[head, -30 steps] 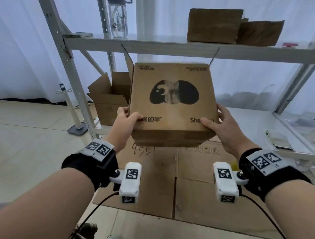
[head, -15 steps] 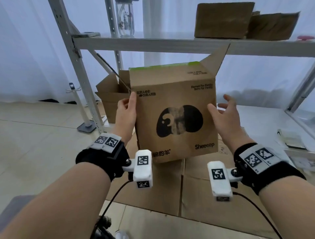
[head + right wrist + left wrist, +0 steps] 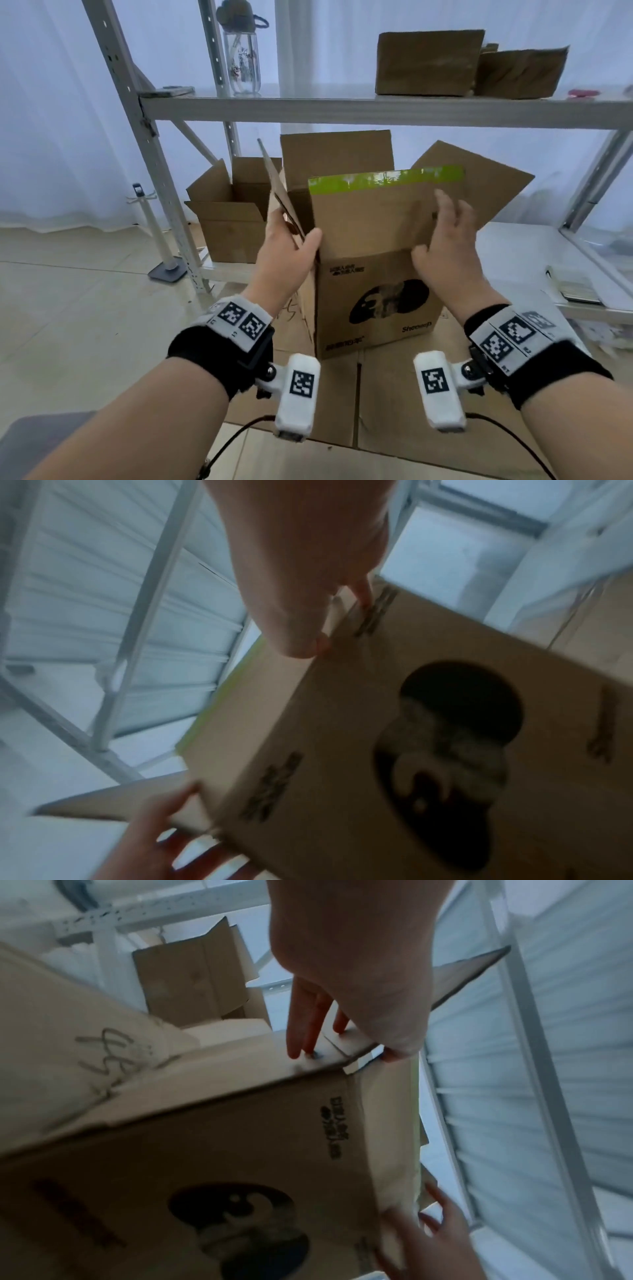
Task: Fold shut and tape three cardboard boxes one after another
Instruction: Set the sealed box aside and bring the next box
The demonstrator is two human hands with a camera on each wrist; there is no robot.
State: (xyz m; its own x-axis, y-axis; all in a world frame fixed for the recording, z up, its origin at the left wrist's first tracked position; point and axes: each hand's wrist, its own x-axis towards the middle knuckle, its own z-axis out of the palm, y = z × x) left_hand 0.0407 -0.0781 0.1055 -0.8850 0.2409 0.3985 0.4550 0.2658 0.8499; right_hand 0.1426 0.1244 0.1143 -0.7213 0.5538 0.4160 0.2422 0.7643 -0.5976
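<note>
A brown cardboard box (image 3: 376,301) with a black sheep logo stands upright on flattened cardboard (image 3: 394,394). Its top flaps are open, and the near flap (image 3: 376,212) has a green taped edge. My left hand (image 3: 294,240) grips the box's top left corner, thumb on the front and fingers along the left side (image 3: 301,1031). My right hand (image 3: 435,226) lies with spread, straight fingers against the right part of the near flap. The wrist views show the box (image 3: 240,1150) (image 3: 411,723) close up and blurred.
A second open box (image 3: 233,219) sits on the low shelf at the left, behind a metal upright (image 3: 137,137). Two boxes (image 3: 428,61) (image 3: 520,72) and a bottle (image 3: 241,61) stand on the upper shelf. A notebook (image 3: 572,284) lies at the right.
The box, held tilted in the air a second ago, has been turned upright and set on the flattened cardboard. Both hands have moved up to its top edge.
</note>
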